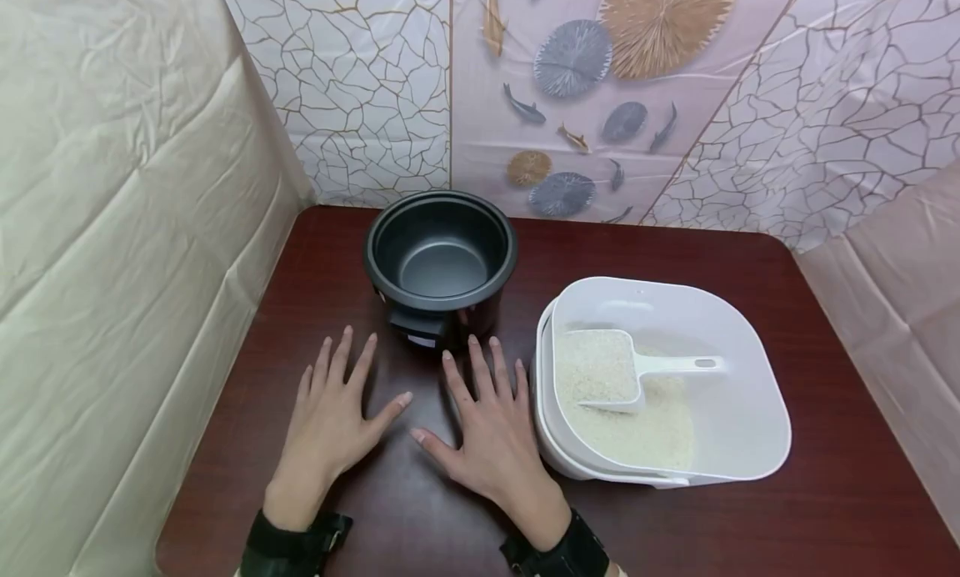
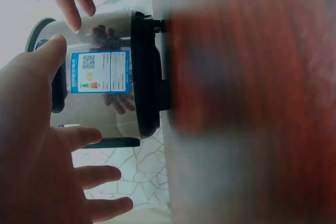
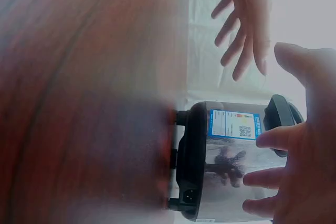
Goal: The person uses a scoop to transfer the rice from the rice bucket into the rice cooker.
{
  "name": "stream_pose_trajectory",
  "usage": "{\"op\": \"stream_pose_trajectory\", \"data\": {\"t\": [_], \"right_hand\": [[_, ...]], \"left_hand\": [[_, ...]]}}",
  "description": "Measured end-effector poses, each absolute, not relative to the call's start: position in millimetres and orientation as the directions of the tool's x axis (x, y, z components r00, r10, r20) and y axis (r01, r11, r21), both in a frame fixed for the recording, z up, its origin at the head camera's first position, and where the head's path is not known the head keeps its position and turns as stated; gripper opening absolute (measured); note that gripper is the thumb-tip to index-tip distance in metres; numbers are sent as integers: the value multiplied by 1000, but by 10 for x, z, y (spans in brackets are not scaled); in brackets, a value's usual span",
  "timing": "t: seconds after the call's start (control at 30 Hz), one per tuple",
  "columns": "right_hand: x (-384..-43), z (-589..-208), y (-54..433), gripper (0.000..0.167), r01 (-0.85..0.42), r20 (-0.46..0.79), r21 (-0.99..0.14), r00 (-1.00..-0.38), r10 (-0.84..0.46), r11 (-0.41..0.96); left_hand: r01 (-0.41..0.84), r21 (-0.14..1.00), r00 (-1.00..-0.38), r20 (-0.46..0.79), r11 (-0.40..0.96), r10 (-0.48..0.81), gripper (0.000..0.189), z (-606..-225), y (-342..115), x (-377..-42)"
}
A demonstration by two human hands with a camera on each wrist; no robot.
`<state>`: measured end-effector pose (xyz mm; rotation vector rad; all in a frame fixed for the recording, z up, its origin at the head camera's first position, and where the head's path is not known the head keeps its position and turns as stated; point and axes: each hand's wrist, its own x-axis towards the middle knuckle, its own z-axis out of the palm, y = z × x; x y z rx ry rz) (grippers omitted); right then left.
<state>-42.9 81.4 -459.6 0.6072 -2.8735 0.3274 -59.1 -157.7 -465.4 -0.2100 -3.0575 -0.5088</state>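
Note:
Both hands hover over the front of the table with fingers spread and nothing held. The left hand is in front and to the left of a rice cooker without a lid. My right hand lies between the cooker's front and a white rice bin, its fingertips overlapping the cooker's base in the head view. Inside the cooker a dark, bare pot bottom shows. In the left wrist view, a blue-edged label is on the cooker's shiny side, which reflects the hands. A power socket shows low on its body in the right wrist view.
To the right stands the white bin with rice in it. A white scoop filled with rice lies on top, handle pointing right. Patterned cloth hangs behind the dark red table, and pale cloth flanks the left.

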Motion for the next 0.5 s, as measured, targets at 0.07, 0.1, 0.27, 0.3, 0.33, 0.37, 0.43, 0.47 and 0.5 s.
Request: {"op": "stream_pose_trajectory", "data": {"t": [0.07, 0.1, 0.27, 0.3, 0.33, 0.37, 0.43, 0.47, 0.5], "right_hand": [[-427, -4580, 814, 99, -420, 227, -177, -897, -379, 890], [-424, -4573, 815, 99, -423, 228, -177, -896, -381, 889], [-407, -4507, 814, 99, -440, 238, -190, -888, -393, 878], [-403, -4491, 815, 99, -442, 240, -193, -887, -394, 876], [-401, -4473, 815, 99, -444, 242, -197, -886, -395, 874], [-398, -4457, 816, 99, -446, 245, -199, -885, -396, 873], [-395, -4429, 820, 99, -451, 253, -204, -882, -398, 869], [-394, -4415, 823, 99, -453, 252, -203, -881, -400, 868], [-392, -4402, 826, 99, -456, 253, -205, -880, -403, 866]], "left_hand": [[138, 333, -990, 56, 933, 126, 103, -4643, -1594, -608], [137, 346, -991, 53, 928, 127, 102, -4640, -1606, -616], [143, 425, -990, 45, 894, 136, 97, -4628, -1687, -669], [142, 440, -990, 44, 887, 137, 96, -4623, -1709, -680], [141, 452, -990, 46, 881, 135, 95, -4616, -1733, -691], [138, 465, -990, 47, 875, 131, 94, -4607, -1758, -702], [131, 488, -991, 51, 863, 121, 91, -4583, -1810, -726], [125, 499, -992, 51, 857, 115, 90, -4570, -1834, -741], [123, 512, -992, 57, 850, 110, 89, -4551, -1858, -758]]}}
